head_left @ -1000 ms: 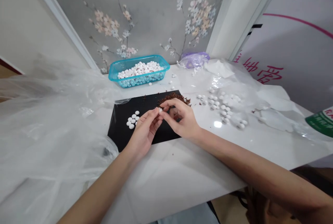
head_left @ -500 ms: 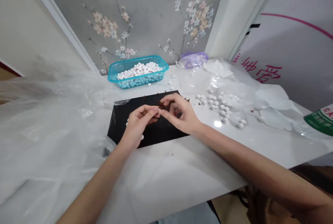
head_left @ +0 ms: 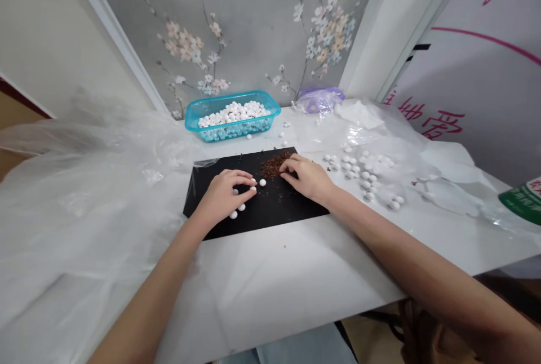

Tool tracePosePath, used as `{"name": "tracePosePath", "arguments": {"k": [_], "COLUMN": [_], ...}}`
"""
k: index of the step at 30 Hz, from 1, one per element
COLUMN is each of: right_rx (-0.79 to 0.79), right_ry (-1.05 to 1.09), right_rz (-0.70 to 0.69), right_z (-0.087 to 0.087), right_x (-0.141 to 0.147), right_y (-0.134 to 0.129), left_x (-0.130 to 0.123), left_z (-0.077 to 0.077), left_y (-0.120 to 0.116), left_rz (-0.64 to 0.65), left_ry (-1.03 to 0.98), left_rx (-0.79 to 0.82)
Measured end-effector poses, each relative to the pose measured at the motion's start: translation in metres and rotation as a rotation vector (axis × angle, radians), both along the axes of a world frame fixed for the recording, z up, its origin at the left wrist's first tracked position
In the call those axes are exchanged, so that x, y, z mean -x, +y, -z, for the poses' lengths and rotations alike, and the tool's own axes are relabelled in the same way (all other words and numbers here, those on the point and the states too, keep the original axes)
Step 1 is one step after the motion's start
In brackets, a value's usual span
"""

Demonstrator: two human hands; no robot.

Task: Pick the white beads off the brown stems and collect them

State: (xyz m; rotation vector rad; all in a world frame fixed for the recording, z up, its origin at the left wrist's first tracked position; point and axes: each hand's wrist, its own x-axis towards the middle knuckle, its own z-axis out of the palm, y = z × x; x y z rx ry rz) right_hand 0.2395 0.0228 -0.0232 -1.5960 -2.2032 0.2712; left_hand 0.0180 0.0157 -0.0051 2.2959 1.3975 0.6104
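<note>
My left hand (head_left: 226, 195) is over the left part of a black mat (head_left: 270, 217), thumb and fingers closed round a small white ball (head_left: 253, 188). Several more white balls (head_left: 233, 214) lie beside and under it. Just off its fingertips a single white ball (head_left: 262, 182) rests on the mat. My right hand (head_left: 307, 177) touches the right edge of a pile of small reddish-brown bits (head_left: 271, 167), its thumb and fingertips close together; what they pinch is too small to make out.
Behind the mat stands a blue basket (head_left: 233, 132) full of white balls. Loose white balls (head_left: 350, 168) and clear plastic (head_left: 406, 167) lie on the right. Plastic sheeting (head_left: 93, 200) covers the left. A green-labelled container (head_left: 522, 203) is at the right edge.
My hands have moved apart from where they met over the mat. The brown pile and a white ball between them now show. The view has shifted slightly.
</note>
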Motion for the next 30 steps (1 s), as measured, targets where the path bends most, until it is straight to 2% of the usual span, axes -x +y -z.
{"name": "tracePosePath", "arguments": {"k": [7, 13, 16, 19, 23, 27, 30], "right_rx": [-0.063, -0.114, -0.11, -0.07, -0.021, 0.125, 0.236], "right_ry": [-0.039, 0.05, 0.182, 0.41, 0.681, 0.83, 0.928], "right_rz": [-0.015, 0.005, -0.008, -0.016, 0.029, 0.05, 0.042], "right_z": [0.005, 0.001, -0.002, -0.003, -0.001, 0.001, 0.001], "right_x": [0.0, 0.002, 0.003, 0.006, 0.009, 0.009, 0.008], "right_y": [0.002, -0.002, -0.004, -0.006, -0.005, -0.002, 0.0], "left_x": [0.004, 0.001, -0.003, -0.006, -0.005, 0.005, 0.018], "left_z": [0.0, 0.001, 0.002, 0.004, 0.005, -0.009, -0.024], "left_y": [0.001, -0.001, -0.003, -0.005, -0.004, -0.002, 0.0], "left_rz": [0.009, -0.048, -0.095, -0.122, -0.11, -0.058, -0.129], "left_ry": [0.028, 0.183, 0.216, 0.223, 0.211, 0.154, 0.136], "left_rx": [-0.01, -0.118, -0.165, -0.201, -0.168, -0.196, -0.213]}}
